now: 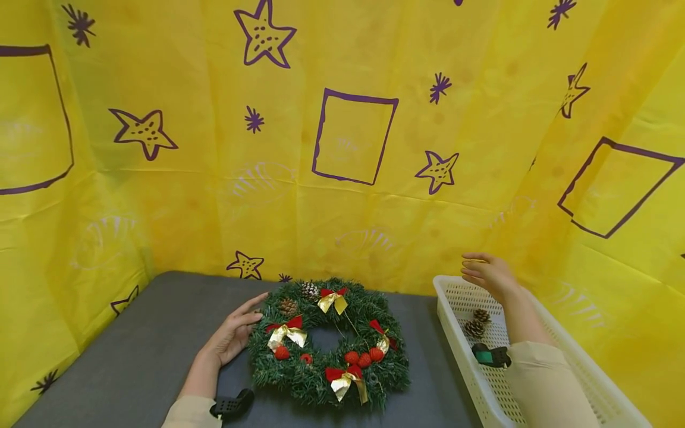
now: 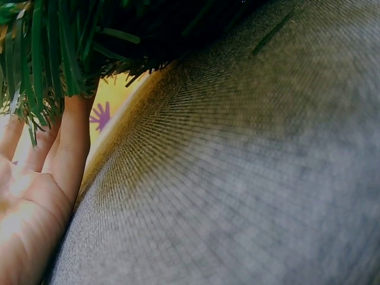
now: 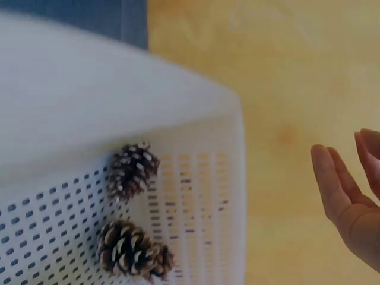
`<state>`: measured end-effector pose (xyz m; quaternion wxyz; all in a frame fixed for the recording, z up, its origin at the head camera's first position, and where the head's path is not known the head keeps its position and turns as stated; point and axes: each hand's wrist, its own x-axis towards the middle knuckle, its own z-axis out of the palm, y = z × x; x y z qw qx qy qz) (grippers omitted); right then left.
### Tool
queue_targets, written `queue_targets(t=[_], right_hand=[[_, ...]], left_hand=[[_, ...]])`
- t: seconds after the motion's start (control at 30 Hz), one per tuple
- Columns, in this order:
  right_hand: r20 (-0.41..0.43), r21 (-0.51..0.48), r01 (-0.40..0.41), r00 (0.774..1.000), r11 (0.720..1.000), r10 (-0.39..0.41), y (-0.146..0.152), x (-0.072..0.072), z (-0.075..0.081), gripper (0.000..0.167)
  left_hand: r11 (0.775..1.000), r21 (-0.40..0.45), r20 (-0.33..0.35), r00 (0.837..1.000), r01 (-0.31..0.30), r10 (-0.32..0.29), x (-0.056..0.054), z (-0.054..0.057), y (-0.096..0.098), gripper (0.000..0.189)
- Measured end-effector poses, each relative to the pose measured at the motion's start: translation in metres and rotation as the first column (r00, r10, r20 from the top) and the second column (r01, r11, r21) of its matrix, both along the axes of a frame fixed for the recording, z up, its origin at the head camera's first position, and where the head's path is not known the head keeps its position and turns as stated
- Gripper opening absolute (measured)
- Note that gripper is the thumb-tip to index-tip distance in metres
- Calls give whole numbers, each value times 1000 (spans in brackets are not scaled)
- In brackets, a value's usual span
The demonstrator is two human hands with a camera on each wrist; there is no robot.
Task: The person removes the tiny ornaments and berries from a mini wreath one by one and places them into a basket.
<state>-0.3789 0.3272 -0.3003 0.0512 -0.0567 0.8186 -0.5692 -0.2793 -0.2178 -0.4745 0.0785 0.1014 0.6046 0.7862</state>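
Observation:
A green wreath (image 1: 393, 333) lies on the dark table, decorated with red and gold bows, red berries and two pinecones at its upper left. My left hand (image 1: 233, 330) rests against the wreath's left edge, its fingers extended; in the left wrist view the green needles cover the fingertips. Above the far end of a white perforated basket (image 1: 464, 371), my right hand (image 1: 492, 276) hovers with nothing in it, fingers loosely extended. Brown pinecones (image 3: 124, 246) lie at the basket's far end, apart from that hand.
The dark grey table (image 1: 176, 321) ends at a yellow curtain (image 1: 214, 208) with purple drawings, which hangs behind and on both sides. Along the table's right side stands the basket, its raised rim beneath my right forearm.

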Motion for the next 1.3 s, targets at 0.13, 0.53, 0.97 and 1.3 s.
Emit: queue_targets(t=[0.13,0.53,0.97,1.3], right_hand=[[-8,3,-27,1000,1000,27,-13,-1,4,56],[-15,-26,-115,993,993,115,-56,0,12,53],[-9,10,-219,976,976,219,-106,-5,10,50],[12,9,-267,964,964,267,-146,-10,5,47]], left_hand=[[1000,2,1,1000,1,-1,0,-1,0,68],[1000,-8,9,1000,2,-2,-1,-2,0,68],[1000,-6,11,1000,-12,13,0,-3,2,67],[1000,-3,15,1000,-2,2,-1,0,1,68]])
